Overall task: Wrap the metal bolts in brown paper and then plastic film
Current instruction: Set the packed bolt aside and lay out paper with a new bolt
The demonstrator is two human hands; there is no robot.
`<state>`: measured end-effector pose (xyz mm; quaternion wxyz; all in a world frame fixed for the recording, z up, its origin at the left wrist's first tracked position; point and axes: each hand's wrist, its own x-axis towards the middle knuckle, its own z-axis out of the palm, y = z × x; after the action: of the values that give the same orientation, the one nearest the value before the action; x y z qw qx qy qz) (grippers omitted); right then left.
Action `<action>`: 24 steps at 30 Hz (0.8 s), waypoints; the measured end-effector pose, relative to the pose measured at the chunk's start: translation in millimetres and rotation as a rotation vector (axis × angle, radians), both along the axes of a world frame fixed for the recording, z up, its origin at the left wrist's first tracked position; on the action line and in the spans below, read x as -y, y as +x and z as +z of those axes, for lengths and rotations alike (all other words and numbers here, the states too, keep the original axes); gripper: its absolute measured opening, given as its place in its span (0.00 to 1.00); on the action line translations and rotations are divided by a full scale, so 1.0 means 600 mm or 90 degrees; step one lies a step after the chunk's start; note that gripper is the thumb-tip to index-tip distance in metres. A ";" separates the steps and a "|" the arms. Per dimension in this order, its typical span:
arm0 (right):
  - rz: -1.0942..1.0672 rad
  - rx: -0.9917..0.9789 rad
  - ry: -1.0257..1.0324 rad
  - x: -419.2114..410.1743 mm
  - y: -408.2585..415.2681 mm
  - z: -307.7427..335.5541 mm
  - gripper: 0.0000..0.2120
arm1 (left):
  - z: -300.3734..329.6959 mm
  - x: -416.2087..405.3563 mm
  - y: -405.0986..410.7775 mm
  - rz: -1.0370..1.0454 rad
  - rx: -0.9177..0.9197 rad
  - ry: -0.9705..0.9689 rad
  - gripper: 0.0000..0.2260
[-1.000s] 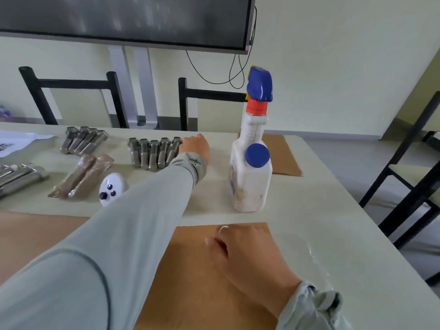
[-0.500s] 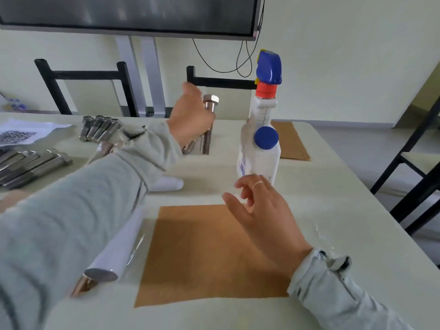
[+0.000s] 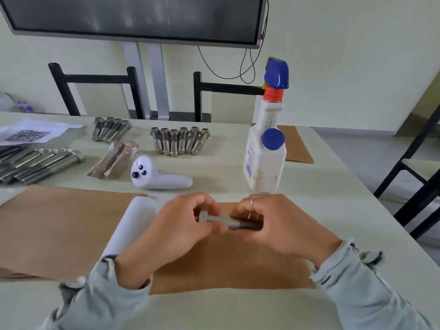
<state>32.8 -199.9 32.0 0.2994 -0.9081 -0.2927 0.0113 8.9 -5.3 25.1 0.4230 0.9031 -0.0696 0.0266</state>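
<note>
A metal bolt (image 3: 228, 221) lies crosswise between both hands, just above a brown paper sheet (image 3: 221, 265) on the table. My left hand (image 3: 171, 232) pinches its hex head end. My right hand (image 3: 281, 227) grips the threaded end. A white roll of plastic film (image 3: 133, 225) lies left of the sheet, partly under my left forearm. A row of several bare bolts (image 3: 179, 140) sits farther back, and two wrapped bolts (image 3: 114, 159) lie to its left.
A white spray bottle (image 3: 265, 148) with a blue cap stands just behind my right hand. A white remote (image 3: 157, 177) lies mid-table. More bolts (image 3: 110, 128), long bolts (image 3: 40, 164), a larger brown sheet (image 3: 59, 222), a QR paper (image 3: 31, 133), black chairs beyond.
My left hand lifted one bolt from the back row and brought it down over the brown sheet. My right hand rose from the sheet and took the bolt's threaded end.
</note>
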 end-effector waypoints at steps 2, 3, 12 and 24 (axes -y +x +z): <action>0.008 0.008 -0.063 0.002 0.005 -0.009 0.11 | -0.003 -0.005 -0.005 -0.046 0.000 0.079 0.09; 0.011 0.001 -0.074 0.002 0.006 -0.012 0.11 | -0.003 -0.005 -0.007 -0.058 0.004 0.099 0.09; 0.007 -0.042 -0.096 0.002 0.011 -0.021 0.13 | -0.030 -0.004 0.003 -0.088 0.101 0.164 0.09; -0.384 0.066 0.390 0.052 0.122 0.101 0.26 | -0.029 0.004 -0.004 -0.075 0.151 0.159 0.14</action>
<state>105.8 -230.9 92.4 0.5298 -0.8216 -0.0187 -0.2097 6.4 -7.5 7.4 0.2976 0.9333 -0.1745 0.0994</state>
